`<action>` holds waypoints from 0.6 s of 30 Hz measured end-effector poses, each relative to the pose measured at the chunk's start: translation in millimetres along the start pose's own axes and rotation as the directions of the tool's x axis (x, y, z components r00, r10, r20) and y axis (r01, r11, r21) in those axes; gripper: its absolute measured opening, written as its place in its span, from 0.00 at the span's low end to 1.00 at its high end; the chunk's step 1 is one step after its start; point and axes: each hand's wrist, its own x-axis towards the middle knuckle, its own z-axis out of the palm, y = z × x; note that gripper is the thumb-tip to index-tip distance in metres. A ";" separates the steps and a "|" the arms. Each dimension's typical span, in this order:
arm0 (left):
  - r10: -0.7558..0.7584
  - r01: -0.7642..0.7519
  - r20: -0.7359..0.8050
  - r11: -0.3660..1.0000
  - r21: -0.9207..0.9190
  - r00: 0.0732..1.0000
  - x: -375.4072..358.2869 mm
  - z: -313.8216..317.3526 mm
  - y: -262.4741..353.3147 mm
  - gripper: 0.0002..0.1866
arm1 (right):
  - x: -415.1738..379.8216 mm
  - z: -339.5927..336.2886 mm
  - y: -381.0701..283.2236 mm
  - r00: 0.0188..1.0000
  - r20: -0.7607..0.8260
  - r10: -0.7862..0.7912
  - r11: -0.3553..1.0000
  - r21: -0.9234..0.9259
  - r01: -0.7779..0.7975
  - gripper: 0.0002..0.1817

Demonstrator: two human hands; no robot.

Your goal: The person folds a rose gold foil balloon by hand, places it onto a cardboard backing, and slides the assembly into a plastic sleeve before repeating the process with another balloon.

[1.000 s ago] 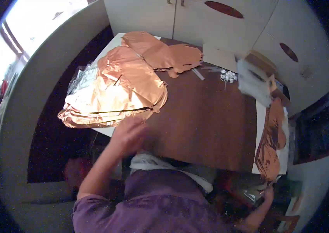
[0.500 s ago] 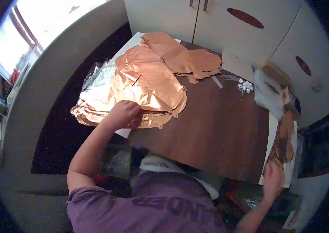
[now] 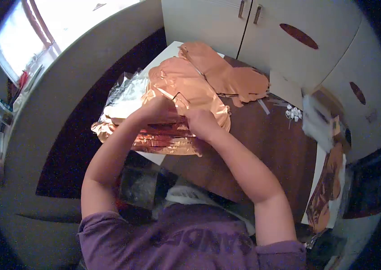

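Observation:
A pile of flat, copper-coloured foil balloons (image 3: 177, 74) lies on the table, shiny and wrinkled along its near side. My left hand (image 3: 160, 109) has its closed fingers on the top foil balloon. Close beside it, my right hand (image 3: 201, 123) pinches the same foil, knuckles up. Between and below the hands the near part of the foil is raised and creased, with dark reddish reflections. The fingertips of both hands are largely hidden.
More copper foil balloons (image 3: 249, 83) lie farther back, and another stack (image 3: 327, 193) rests at the table's right edge. Small white pieces (image 3: 294, 113), a clear plastic bag (image 3: 318, 119) and a cardboard box (image 3: 327, 101) are at the right. White cabinets (image 3: 262, 40) stand behind the brown table (image 3: 262, 148).
My right hand has come from the right-hand stack to the foil pile beside my left hand. My left hand has moved slightly away from me, and the foil's near part is now raised.

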 end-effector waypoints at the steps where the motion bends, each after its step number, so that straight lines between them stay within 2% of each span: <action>1: 0.151 -0.118 -0.419 0.988 0.104 0.895 3.1 13.2 -6.7 0.10 | 4.2 0.1 2.2 0.999 -0.030 0.018 1.000 -0.004 -0.018 0.10; 3: 0.449 -0.284 -0.512 0.885 0.369 0.733 -6.8 16.3 1.8 0.09 | 14.5 6.2 11.0 0.989 -0.068 0.132 0.990 0.054 -0.129 0.10; 4: 0.590 -0.339 -0.517 0.796 0.501 0.620 -12.9 14.2 15.0 0.09 | 22.1 9.2 17.6 0.978 -0.088 0.192 0.979 0.085 -0.184 0.10; 5: 0.394 -0.269 -0.186 0.838 0.474 0.900 -16.0 17.0 30.8 0.11 | 31.2 10.3 28.1 0.966 -0.053 0.252 0.939 0.256 -0.231 0.11; 6: 0.812 -0.574 -0.251 0.558 0.600 0.528 -16.1 33.3 14.3 0.16 | 38.6 14.9 39.9 0.950 -0.039 0.311 0.897 0.342 -0.280 0.10; 8: 0.648 -0.554 -0.015 0.663 0.504 0.762 -9.8 52.1 -9.9 0.24 | 49.5 20.1 58.7 0.912 0.003 0.410 0.791 0.496 -0.357 0.08; 9: 0.536 -0.439 -0.106 0.776 0.453 0.837 -13.2 54.7 -7.1 0.25 | 45.0 -1.8 53.5 0.915 0.035 0.401 0.797 0.479 -0.368 0.09; 10: 0.409 -0.316 -0.188 0.867 0.384 0.893 -19.9 61.1 -1.7 0.27 | 51.0 0.0 67.7 0.916 0.008 0.401 0.755 0.563 -0.335 0.09; 11: 0.267 -0.186 -0.255 0.935 0.301 0.929 -24.7 65.2 2.5 0.29 | 60.2 8.0 86.7 0.914 -0.017 0.404 0.704 0.643 -0.300 0.09; 12: 0.198 -0.096 -0.253 0.926 0.366 0.947 -25.9 63.6 4.0 0.31 | 65.8 11.8 98.4 0.911 -0.044 0.411 0.648 0.717 -0.258 0.09; 13: 0.128 -0.008 -0.253 0.904 0.428 0.959 -28.4 61.1 4.6 0.34 | 50.7 -25.8 78.7 0.911 -0.073 0.406 0.710 0.653 -0.265 0.10; 14: 0.058 0.079 -0.260 0.869 0.488 0.964 -30.3 58.6 3.6 0.37 | 51.9 -31.4 82.6 0.929 -0.102 0.356 0.758 0.614 -0.222 0.11; 15: 0.110 0.102 -0.338 0.827 0.552 0.935 -28.9 63.3 -7.3 0.42 | 55.3 -38.5 88.5 0.944 -0.130 0.302 0.801 0.572 -0.178 0.13; 16: 0.044 0.108 -0.289 0.865 0.489 0.956 -28.8 57.2 -2.6 0.41 | 53.2 -52.0 80.2 0.958 -0.152 0.245 0.841 0.525 -0.131 0.14; 17: -0.023 0.124 -0.237 0.898 0.422 0.971 -29.0 47.6 3.8 0.40 | 47.4 -65.7 71.6 0.964 -0.055 0.262 0.870 0.447 -0.211 0.13; 18: -0.086 0.144 -0.177 0.925 0.352 0.981 -29.6 35.1 13.7 0.39 | 42.3 -70.2 63.2 0.973 -0.080 0.216 0.910 0.377 -0.172 0.13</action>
